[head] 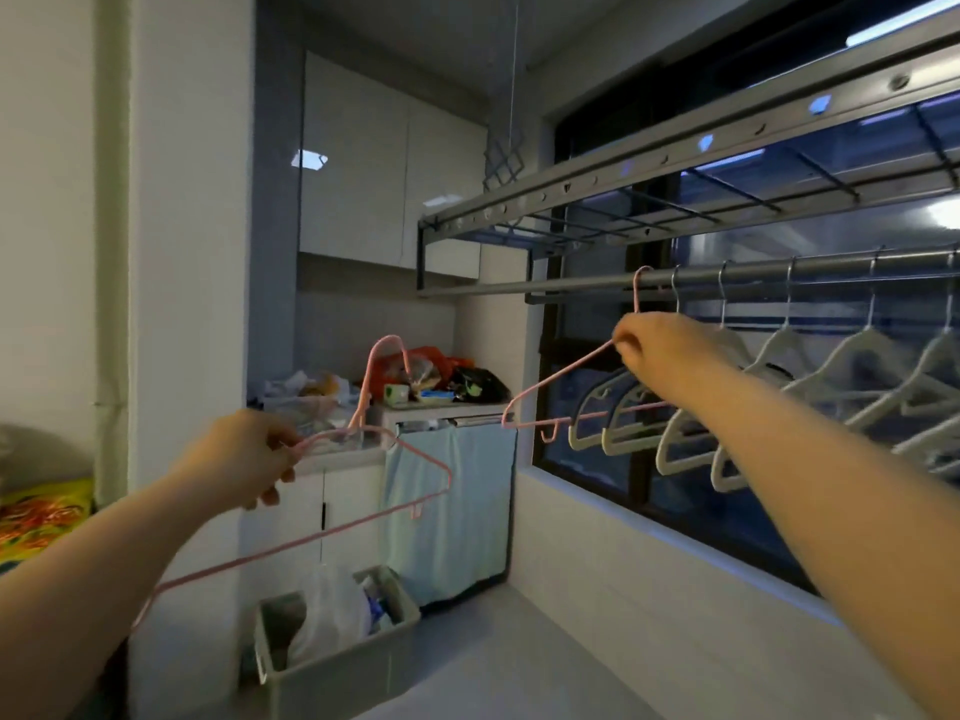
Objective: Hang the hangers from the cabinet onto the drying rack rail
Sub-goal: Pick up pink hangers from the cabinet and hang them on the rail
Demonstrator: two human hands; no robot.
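The person's right hand (654,345) is raised to the right, its fingers pinching the neck of a thin pink hanger (561,376). That hanger's hook is looped over the grey drying rack rail (753,271), at the left end of a row. Its body tilts down and to the left from the hand.

The left hand (244,454) is lower and nearer, its fingers curled round the top of a second pink hanger (322,535). This hanger is in the air, well apart from the rail. Its hook points up and its long bottom bar slants back toward the person's arm.

To the right of the first hanger, several white hangers (779,350) hang close together along the same rail, in front of a dark window (597,433). Above the rail runs the rack's upper frame (623,179), with a line of small holes.

Behind the left hand is a white worktop (441,406) crowded with bags and packets, with a glossy white wall cabinet (353,163) above it. A pale blue cloth (447,511) hangs over the front edge of the worktop. On the floor below stands a grey bin (332,667) holding a white plastic bag (332,610).
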